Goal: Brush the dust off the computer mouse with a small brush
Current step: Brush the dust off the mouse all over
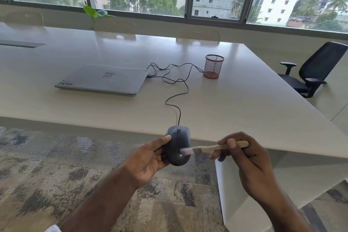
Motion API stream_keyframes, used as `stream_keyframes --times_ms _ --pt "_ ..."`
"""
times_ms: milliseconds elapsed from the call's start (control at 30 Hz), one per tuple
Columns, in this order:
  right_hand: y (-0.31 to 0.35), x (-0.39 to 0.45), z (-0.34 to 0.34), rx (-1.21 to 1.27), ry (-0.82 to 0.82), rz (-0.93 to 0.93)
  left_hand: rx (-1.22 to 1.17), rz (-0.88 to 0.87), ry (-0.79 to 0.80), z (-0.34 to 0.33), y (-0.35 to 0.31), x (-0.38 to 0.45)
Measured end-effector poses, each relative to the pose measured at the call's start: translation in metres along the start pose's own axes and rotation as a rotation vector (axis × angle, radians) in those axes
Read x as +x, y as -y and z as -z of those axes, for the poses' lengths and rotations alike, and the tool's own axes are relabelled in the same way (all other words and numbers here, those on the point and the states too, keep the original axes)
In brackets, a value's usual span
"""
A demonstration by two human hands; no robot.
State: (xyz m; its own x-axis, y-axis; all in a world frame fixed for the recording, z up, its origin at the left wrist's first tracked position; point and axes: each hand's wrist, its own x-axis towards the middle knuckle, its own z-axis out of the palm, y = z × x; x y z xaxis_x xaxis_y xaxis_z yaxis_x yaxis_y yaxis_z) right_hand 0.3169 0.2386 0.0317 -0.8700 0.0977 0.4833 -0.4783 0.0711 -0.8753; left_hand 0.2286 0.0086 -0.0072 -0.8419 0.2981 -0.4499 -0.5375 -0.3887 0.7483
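Mouse (178, 145) gripped in left hand (148, 158), brush (216, 148) pinched in right hand (243, 156), bristles on mouse; mesh cup (213, 66) far right, contents indiscernible.

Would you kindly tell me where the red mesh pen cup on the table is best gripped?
I'd take the red mesh pen cup around its wall from the side. It stands upright, apart from the laptop, though the mouse cable runs right beside it.

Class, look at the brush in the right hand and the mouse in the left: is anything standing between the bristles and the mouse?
Nothing visible does. The left hand holds the mouse off the table edge, and the bristles of the brush, held in the right hand, already reach its near right side.
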Motion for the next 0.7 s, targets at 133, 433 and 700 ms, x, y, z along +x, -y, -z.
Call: stream_keyframes --times_ms 133,433,700 --pt "-0.006 0.005 0.0 -0.034 -0.133 -0.003 0.016 -0.01 0.028 -0.001 0.0 0.0" --pt "-0.007 -0.017 -0.007 -0.05 -0.018 -0.015 -0.035 -0.058 0.016 -0.001 -0.002 0.0" --pt "-0.006 -0.011 -0.009 -0.078 -0.134 0.042 -0.031 -0.068 0.023 -0.001 -0.001 0.005"
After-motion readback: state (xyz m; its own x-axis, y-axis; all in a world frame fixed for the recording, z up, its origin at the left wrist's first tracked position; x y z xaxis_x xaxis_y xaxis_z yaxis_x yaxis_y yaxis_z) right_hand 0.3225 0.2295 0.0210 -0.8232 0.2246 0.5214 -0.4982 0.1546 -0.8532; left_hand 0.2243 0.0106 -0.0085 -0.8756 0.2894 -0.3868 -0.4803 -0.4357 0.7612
